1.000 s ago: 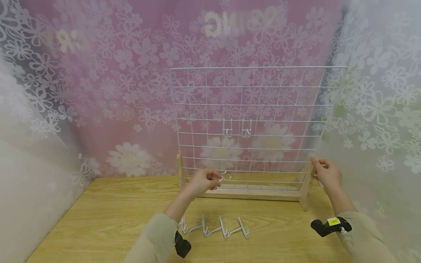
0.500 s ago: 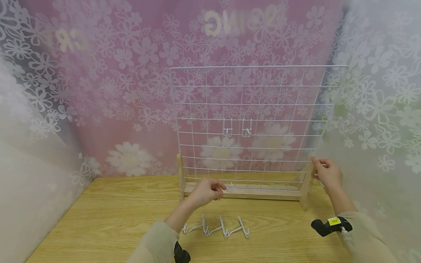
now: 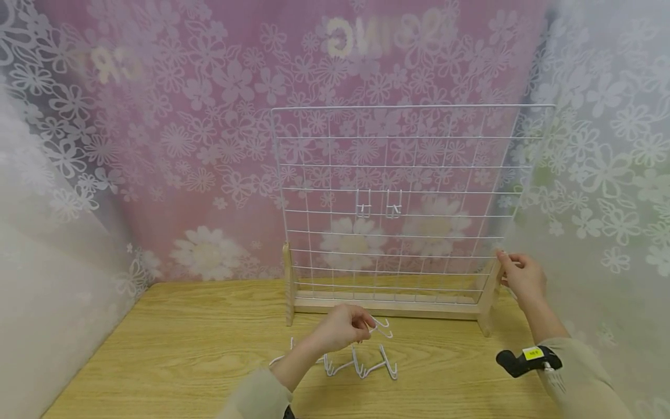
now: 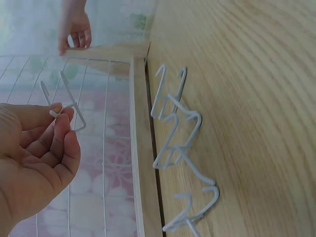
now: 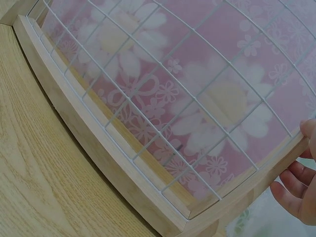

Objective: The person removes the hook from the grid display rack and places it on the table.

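My left hand (image 3: 342, 327) pinches a white double-pronged wire hook (image 4: 69, 90) between thumb and fingers, in front of the stand's base rail and over a row of hooks on the table. In the head view the held hook's prongs point right. My right hand (image 3: 523, 279) grips the top of the right wooden post (image 3: 487, 311) of the stand; its thumb and fingers lie on either side of the wood in the right wrist view. A white wire grid (image 3: 445, 167) stands upright in this frame. Two hooks, a left one (image 3: 363, 211) and a right one (image 3: 394, 211), hang side by side near its middle.
Several matching hooks (image 3: 388, 364) lie in a row on the wood-grain table (image 3: 173, 349), the leftmost partly behind my left forearm. The stand's base rail (image 3: 419, 310) runs behind them. Flower-patterned curtains (image 3: 209, 145) close off the back and sides.
My left hand has come down and right, away from the lower grid, with the hook still pinched in it. My right hand has stayed on the post.
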{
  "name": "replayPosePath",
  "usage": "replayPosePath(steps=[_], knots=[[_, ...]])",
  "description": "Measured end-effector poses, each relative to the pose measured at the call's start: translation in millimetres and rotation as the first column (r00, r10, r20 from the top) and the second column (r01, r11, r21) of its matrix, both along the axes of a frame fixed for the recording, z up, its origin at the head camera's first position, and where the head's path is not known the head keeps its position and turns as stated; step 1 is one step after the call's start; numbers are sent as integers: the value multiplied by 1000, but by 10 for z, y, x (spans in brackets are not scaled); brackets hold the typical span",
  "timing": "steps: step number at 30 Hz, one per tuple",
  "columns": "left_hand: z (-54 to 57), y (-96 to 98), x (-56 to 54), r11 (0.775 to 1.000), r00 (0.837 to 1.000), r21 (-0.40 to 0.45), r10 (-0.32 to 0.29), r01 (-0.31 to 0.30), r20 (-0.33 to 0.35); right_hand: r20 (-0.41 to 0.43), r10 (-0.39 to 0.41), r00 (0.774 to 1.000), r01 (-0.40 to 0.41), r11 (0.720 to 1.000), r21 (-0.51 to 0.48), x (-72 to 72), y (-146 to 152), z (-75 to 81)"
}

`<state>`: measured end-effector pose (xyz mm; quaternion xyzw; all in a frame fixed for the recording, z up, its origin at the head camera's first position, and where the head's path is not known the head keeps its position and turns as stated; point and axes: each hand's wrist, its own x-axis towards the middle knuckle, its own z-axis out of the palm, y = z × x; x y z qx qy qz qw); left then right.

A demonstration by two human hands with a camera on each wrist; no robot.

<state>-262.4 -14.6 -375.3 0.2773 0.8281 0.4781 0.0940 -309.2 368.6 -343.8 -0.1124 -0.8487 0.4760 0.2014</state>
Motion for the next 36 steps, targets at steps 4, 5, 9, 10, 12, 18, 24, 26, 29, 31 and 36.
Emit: replayPosePath(steps=[4,5,9,10,12,18,24,26,29,31,36], knots=[[-22,57,77,1000,1000,0,-21,21,12,3,-1,1000,1,1000,-5,-9,3,-3],[-33,67,92,1000,999,1,-29,29,14,2,-15,1000,15,1000,-13,-13,4,-2],[-62,106,160,998,998,-7,-54,55,30,7,-17,1000,17,1000,-23,-14,5,-9],[-68,116,177,998,998,-7,-61,61,29,7,-15,1000,15,1000,-23,-9,3,-9],[-75,130,215,997,997,-10,-70,70,23,9,-1,1000,1,1000,-11,2,-1,-8],[-109,186,294,994,995,-31,-103,103,-9,9,2,1000,-2,1000,-20,6,-18,8],[-184,231,328,986,985,-93,-148,140,-88,7,4,1000,-4,1000,-20,-1,-18,16],[-222,238,335,983,982,-110,-161,150,-101,6,4,1000,-4,1000,-14,0,-19,19],[-283,238,357,976,976,-147,-180,161,-123,11,2,1000,-2,1000,-10,3,-22,24],[-321,230,376,975,978,-149,-180,164,-103,12,-1,1000,1,1000,-15,0,-21,23],[-410,219,418,975,982,-170,-163,145,-93,15,-7,1000,8,1000,-16,0,-23,20]])
